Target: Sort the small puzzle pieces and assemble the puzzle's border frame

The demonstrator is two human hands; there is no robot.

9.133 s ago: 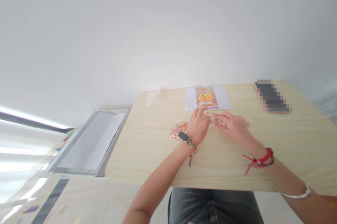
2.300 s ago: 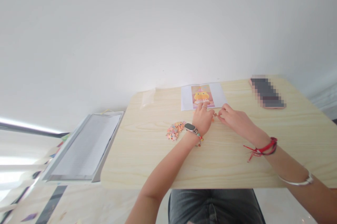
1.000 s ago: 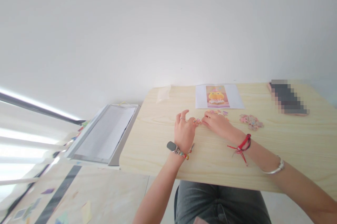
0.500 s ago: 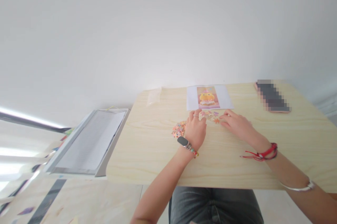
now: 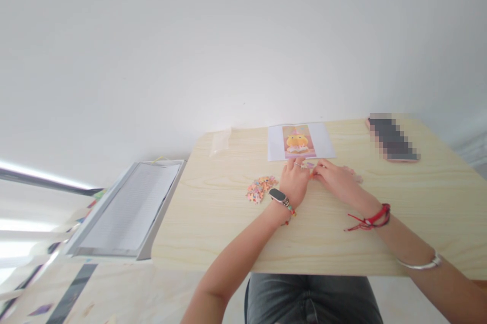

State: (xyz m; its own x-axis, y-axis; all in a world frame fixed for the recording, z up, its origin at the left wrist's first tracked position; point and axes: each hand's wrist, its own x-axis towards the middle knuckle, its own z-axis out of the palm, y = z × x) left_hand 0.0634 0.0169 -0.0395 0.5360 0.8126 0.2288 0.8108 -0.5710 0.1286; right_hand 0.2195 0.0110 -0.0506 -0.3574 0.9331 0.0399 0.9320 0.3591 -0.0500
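Left hand (image 5: 294, 182) and right hand (image 5: 337, 178) meet fingertip to fingertip over small puzzle pieces (image 5: 309, 166) near the table's (image 5: 213, 212) far edge; grip unclear. Loose pile (image 5: 259, 188) lies nearer the left.

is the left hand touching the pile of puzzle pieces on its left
Apart. The head view shows bare table between the left hand and the pile of puzzle pieces.

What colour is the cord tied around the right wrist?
Red, with loose ends trailing from the cord onto the table; head view.
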